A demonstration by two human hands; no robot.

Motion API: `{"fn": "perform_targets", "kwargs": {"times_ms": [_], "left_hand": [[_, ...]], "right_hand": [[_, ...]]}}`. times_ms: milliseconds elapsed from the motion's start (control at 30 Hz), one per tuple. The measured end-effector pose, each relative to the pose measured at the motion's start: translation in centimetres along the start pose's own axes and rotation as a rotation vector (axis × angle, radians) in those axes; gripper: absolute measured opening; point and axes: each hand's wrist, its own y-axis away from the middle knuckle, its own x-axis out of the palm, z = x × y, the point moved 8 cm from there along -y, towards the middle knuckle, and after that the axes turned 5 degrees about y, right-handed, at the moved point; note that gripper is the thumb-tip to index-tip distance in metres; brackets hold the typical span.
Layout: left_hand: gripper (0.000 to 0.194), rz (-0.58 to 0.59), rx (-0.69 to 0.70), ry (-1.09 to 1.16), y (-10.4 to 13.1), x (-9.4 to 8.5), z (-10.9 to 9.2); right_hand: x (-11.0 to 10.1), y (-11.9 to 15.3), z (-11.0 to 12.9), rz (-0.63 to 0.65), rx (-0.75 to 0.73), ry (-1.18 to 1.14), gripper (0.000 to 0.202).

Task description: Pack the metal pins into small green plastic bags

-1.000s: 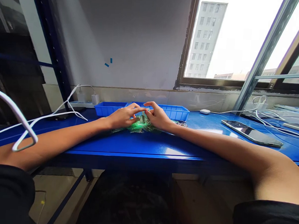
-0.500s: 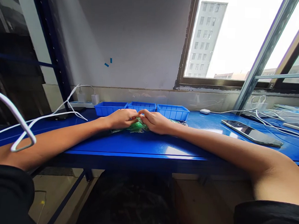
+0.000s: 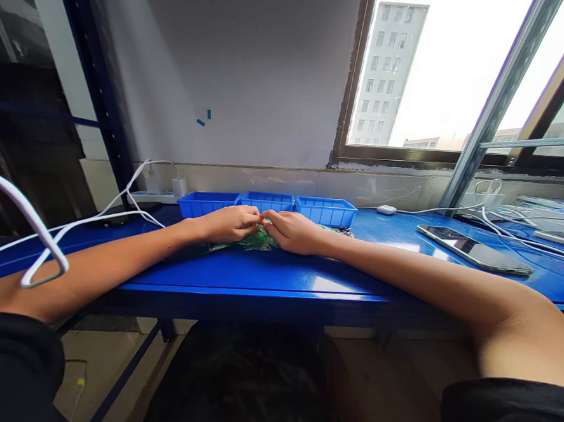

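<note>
My left hand and my right hand meet at the fingertips above the middle of the blue table. Both are closed in a pinch. Whatever sits between the fingers is too small or too hidden to name. Beneath them lies a pile of green and clear, shiny plastic pieces, partly covered by the hands. Dark, thin small items show beyond my right wrist.
Three blue plastic bins, left, middle and right, stand in a row behind my hands. A phone lies to the right. White cables run along the left, one looping over my forearm. A white charger rests near the wall.
My right fingers have dipped slightly, and the fingertips of both hands remain together. The bins, phone and cables have stayed in place.
</note>
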Motion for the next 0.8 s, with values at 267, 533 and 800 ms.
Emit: {"fn": "perform_targets", "kwargs": {"times_ms": [267,533,800], "left_hand": [[0.033,0.003,0.006,0.02,0.0,-0.03,-0.13],[0.034,0.011,0.006,0.007,-0.02,0.0,-0.18],[0.035,0.016,0.01,0.018,-0.06,0.12,-0.06]], "right_hand": [[0.01,-0.03,0.06,0.011,-0.007,0.019,0.035],[0.05,-0.06,0.11,0.013,-0.008,0.044,0.035],[0.12,-0.01,0.1,0.003,-0.02,0.047,0.036]]}}
